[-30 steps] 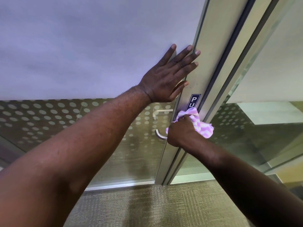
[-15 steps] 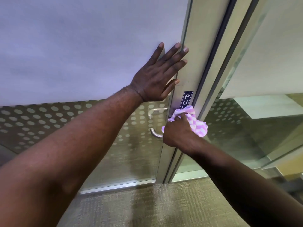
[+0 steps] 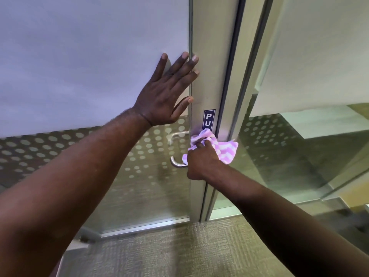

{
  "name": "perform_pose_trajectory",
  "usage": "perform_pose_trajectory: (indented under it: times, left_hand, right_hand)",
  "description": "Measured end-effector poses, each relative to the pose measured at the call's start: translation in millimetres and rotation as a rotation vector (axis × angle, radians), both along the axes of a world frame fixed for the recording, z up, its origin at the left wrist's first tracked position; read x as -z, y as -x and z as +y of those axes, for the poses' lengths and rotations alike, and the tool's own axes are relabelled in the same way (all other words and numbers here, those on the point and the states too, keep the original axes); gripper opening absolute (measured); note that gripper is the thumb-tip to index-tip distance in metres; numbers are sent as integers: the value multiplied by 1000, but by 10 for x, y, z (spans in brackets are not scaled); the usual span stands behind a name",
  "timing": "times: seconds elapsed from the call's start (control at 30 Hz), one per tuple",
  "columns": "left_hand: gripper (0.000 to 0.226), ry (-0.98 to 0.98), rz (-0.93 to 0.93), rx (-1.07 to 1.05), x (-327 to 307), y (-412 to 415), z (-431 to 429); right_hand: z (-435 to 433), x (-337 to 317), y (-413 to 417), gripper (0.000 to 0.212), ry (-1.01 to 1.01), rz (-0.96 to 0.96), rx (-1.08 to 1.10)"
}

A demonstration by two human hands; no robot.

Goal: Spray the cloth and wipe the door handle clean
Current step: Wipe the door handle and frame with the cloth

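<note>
A pink-and-white striped cloth [image 3: 225, 149] is bunched in my right hand [image 3: 201, 163], pressed against the aluminium door frame [image 3: 209, 66] where the metal door handle [image 3: 175, 163] meets it. Only the handle's curved left end shows; the rest is hidden under the cloth and hand. A second handle appears through the glass just above. My left hand [image 3: 169, 94] lies flat on the frosted glass, fingers spread, fingertips on the frame. No spray bottle is in view.
A blue sign [image 3: 209, 119] reading "PU" sits on the frame above the cloth. The glass door [image 3: 79, 56] is frosted above and dotted below. A fixed glass panel [image 3: 309, 136] stands to the right. Patterned carpet [image 3: 179, 250] covers the floor.
My right hand has stayed on the handle with the cloth, shifting only slightly. My left hand has stayed flat on the door. The view has swung so the door frame now looks more upright.
</note>
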State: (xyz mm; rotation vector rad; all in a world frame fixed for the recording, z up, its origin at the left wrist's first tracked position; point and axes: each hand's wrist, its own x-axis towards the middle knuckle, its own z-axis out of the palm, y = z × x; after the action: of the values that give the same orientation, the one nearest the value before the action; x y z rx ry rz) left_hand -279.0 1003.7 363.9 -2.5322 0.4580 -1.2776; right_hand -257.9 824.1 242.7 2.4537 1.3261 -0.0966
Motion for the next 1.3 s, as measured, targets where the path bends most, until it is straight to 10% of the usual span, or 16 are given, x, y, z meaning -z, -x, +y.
perform_pose_trajectory:
  times: [0.37, 0.67, 0.87, 1.13, 1.3]
  left_hand:
    - [68, 7, 56, -80, 8, -17, -2]
    - [70, 12, 167, -133, -117, 126, -117]
    - [69, 30, 219, -168, -209, 232, -252]
    - [59, 315, 170, -169, -27, 444, -620]
    - [45, 865, 133, -145, 703, 749, -1027]
  right_hand:
    - [-447, 146, -264, 63, -171, -30, -101]
    - [-99, -84, -128, 27, 150, -99, -153]
    - [-631, 60, -313, 53, -375, 81, -16]
    - [-1442, 146, -321, 29, -1355, 1173, 720]
    - [-1634, 346, -210, 53, -1565, 1760, 980]
